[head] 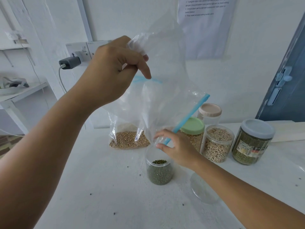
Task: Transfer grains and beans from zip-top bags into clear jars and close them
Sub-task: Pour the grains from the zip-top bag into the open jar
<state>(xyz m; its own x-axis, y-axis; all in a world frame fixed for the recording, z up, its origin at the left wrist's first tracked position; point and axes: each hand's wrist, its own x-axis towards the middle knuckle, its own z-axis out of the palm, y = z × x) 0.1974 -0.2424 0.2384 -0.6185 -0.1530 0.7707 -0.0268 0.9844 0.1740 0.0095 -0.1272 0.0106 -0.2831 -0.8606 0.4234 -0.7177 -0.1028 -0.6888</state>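
Both hands (115,68) hold emptied bag (165,71) above jar (159,169).

A printed sheet of paper (206,22) is fixed to the wall at the upper centre-right of the frame. It carries numbered lines of small print; the numerals 3, 4 and 5 at the line starts are legible, and the words "Tutup rapat" appear to open line 5. The remaining print is too small and blurred to read. A label (247,148) on the lidded jar (252,142) of green beans at the right of the frame carries print that is illegible.
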